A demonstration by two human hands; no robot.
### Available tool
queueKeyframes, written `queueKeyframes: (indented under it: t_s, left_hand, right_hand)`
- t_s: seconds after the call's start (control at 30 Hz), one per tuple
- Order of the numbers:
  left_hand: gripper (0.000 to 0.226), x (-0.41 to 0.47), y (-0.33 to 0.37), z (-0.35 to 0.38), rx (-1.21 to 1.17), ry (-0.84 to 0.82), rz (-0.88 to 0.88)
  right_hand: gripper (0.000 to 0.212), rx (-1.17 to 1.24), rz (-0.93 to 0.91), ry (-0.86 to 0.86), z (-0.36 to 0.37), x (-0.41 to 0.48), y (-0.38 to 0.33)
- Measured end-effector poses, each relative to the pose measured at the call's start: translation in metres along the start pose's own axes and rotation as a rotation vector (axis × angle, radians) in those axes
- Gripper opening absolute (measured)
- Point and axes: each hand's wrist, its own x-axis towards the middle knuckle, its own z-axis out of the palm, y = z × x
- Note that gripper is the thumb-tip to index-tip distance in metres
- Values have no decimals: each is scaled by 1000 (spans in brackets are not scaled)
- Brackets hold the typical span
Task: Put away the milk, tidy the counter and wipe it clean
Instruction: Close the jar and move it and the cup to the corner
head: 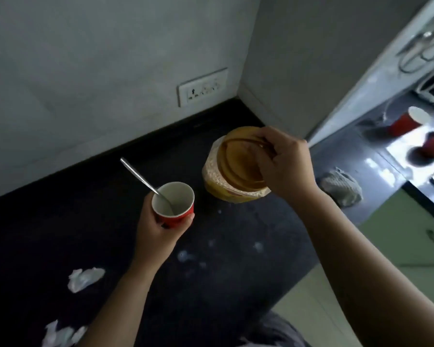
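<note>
My left hand [153, 231] grips a red paper cup [174, 206] with a white inside, held over the black counter [90, 221]. A metal spoon [143, 181] leans in the cup, its handle pointing up and left. My right hand [285, 164] holds a clear plastic jar [232, 169] by its tan lid; the jar is tilted and holds pale flakes. Whether the jar touches the counter I cannot tell. White spill spots [186, 256] dot the counter in front of the cup. No milk container is in view.
Crumpled white tissues lie at the counter's left [84, 279] and bottom left [60, 334]. A grey cloth [341, 187] sits on the right counter section, with two red cups [409, 122] beyond it. A wall socket [202, 87] sits above the counter's back edge.
</note>
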Motion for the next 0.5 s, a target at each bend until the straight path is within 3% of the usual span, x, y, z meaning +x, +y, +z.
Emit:
queueKeyframes:
  t_s: [0.3,0.5]
  left_hand:
    - [63,-124,10,31,14,-263,-85]
    - [64,-224,12,50,25,-233,-116]
  right_hand:
    - [5,-99,125,88,-91,-184,-26]
    - [8,-59,105,-103,-124,-289,-34]
